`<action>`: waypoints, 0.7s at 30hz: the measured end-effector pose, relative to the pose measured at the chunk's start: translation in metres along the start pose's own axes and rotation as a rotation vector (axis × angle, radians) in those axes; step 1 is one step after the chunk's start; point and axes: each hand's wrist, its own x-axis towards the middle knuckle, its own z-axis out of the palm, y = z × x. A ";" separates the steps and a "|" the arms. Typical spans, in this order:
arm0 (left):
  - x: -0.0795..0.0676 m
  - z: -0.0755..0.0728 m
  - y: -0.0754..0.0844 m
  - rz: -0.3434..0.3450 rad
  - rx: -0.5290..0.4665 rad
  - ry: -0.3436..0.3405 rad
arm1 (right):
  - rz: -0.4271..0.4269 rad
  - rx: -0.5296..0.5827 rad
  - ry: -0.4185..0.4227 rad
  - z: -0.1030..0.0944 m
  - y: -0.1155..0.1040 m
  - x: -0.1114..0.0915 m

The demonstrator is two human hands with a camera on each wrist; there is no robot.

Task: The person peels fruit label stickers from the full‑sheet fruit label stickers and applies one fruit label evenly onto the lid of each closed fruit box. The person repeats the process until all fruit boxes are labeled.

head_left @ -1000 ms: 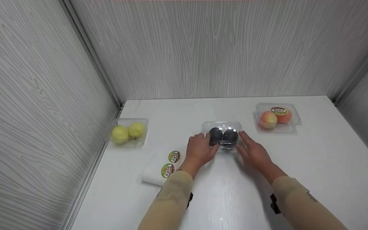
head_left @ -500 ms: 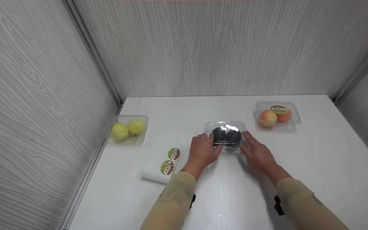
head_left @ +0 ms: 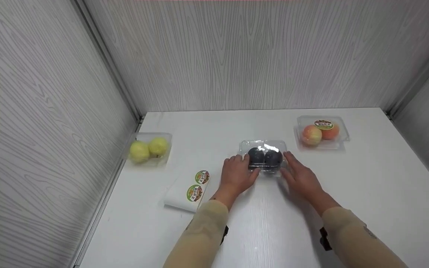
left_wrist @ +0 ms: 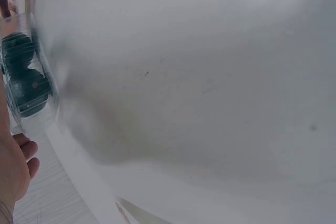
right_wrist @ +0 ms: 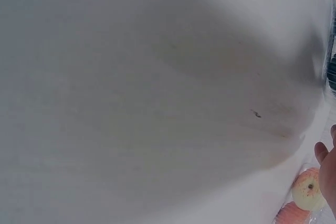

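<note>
A clear plastic clamshell box [head_left: 263, 145] with dark round fruits [head_left: 273, 158] inside stands on the white table between both hands. My left hand [head_left: 235, 174] grips its left side, thumb at the front edge, fingers along the side. On the opposite side my right hand [head_left: 302, 178] holds the right front corner between thumb and fingers. The lid looks closed. In the left wrist view the box [left_wrist: 38, 85] shows from the side at the left edge, with left fingertips at its end. The right wrist view catches only a sliver of it.
A sheet of round stickers [head_left: 179, 195] lies left of the left forearm. Farther left, a clear box holds yellow-green fruits [head_left: 139, 152]. At the back right is a labelled clear box [head_left: 343, 128] of red-yellow fruits [head_left: 311, 135]. A grey woodgrain panel [head_left: 214, 56] stands behind.
Since a second ago, both hands and the clamshell box have shifted slightly to the right. Over the last half second hands and box have stayed nearly still; the view has tilted slightly.
</note>
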 end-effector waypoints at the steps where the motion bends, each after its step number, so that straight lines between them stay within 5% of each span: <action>1: 0.001 -0.001 0.000 0.001 0.001 0.001 | -0.007 -0.006 0.008 -0.001 0.000 0.000; 12: 0.002 -0.018 -0.013 -0.030 -0.012 -0.094 | -0.026 -0.029 0.033 -0.003 -0.010 0.001; 21: 0.001 -0.051 -0.065 -0.147 -0.120 -0.045 | -0.069 -0.011 0.132 -0.005 -0.034 0.010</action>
